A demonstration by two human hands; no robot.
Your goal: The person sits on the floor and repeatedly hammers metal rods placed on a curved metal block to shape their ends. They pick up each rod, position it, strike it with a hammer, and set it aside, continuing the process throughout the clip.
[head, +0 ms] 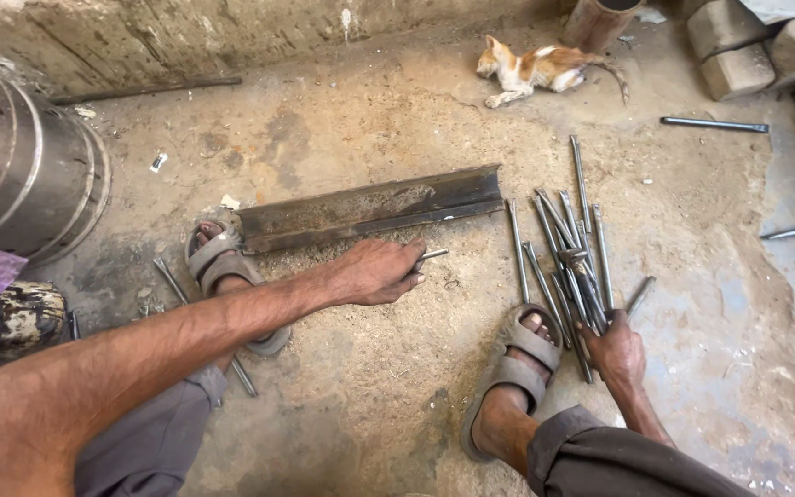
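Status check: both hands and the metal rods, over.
Left hand closed on one short metal rod beside the angle iron. Right hand gripping rods in the pile by the right sandal. Nothing blocking.

The steel rods (pixel 574 267) are dull grey, and the angle iron (pixel 370 208) is rusty brown. The cat (pixel 531 68) is orange and white; the sandals (pixel 517 357) are grey.

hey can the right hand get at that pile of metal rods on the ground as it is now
Probably yes. The right hand already rests at the near end of the pile of metal rods, fingers on them, with nothing lying over the pile. The sandalled foot sits just beside, not across it.
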